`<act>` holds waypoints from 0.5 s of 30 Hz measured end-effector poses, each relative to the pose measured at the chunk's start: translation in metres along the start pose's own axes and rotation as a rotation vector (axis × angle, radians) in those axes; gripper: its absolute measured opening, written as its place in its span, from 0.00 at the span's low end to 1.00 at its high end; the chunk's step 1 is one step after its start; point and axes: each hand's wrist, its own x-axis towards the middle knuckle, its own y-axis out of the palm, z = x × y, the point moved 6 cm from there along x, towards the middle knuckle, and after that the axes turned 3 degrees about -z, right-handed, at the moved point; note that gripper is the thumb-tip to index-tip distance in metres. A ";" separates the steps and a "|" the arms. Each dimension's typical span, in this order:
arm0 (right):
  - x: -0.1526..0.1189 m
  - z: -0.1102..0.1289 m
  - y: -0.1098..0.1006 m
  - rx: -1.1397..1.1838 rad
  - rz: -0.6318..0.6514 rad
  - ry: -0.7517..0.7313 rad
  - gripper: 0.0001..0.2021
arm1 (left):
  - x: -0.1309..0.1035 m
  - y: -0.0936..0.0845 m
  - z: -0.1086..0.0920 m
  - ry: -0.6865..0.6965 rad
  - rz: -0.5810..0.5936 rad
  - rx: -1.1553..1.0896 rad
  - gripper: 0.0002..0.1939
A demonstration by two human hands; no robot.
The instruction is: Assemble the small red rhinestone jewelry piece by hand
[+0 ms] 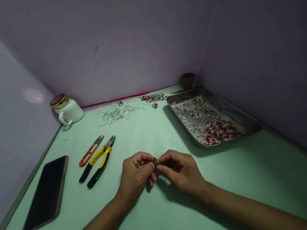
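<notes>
Because we work from the largest thing down, we begin with the room: plain lilac partition walls point(142, 33) close us in on three sides, and between them lies the pale green surface point(150, 130) that carries everything. At its right edge sits a shallow rectangular steel tray point(245, 119) strewn with small red, pearl and silver beads. On the left lies a black smartphone point(46, 192), face up, near the edge, and in the far left corner stands a white ceramic mug with a gold lid point(68, 108). Between them rest yellow-and-black pliers point(100, 164) and, just beside them, orange thread snips point(90, 151). Along the back edge we see a tangle of thin grey wire point(117, 111) and a little strand of strung beads point(153, 98).

Our left hand point(135, 174) and right hand point(182, 170) meet low over the middle of the surface, both curled nearly closed, fingertips pinching a tiny red bead piece point(155, 160) between them. We judge it very light, hard and smooth (so likely slippery, and quick to roll away if dropped). It is best held by fingertip pinch on its sides; whether any wire passes through it we cannot tell.
</notes>
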 end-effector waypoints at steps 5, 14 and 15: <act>-0.004 0.008 0.002 -0.136 0.047 -0.141 0.02 | -0.003 -0.001 0.001 -0.028 -0.060 0.107 0.03; 0.013 -0.017 -0.003 -0.163 0.132 0.149 0.03 | 0.008 -0.003 0.002 0.086 0.003 0.330 0.04; 0.014 -0.017 -0.003 -0.203 0.153 0.127 0.03 | 0.009 -0.003 -0.002 0.158 -0.004 0.425 0.03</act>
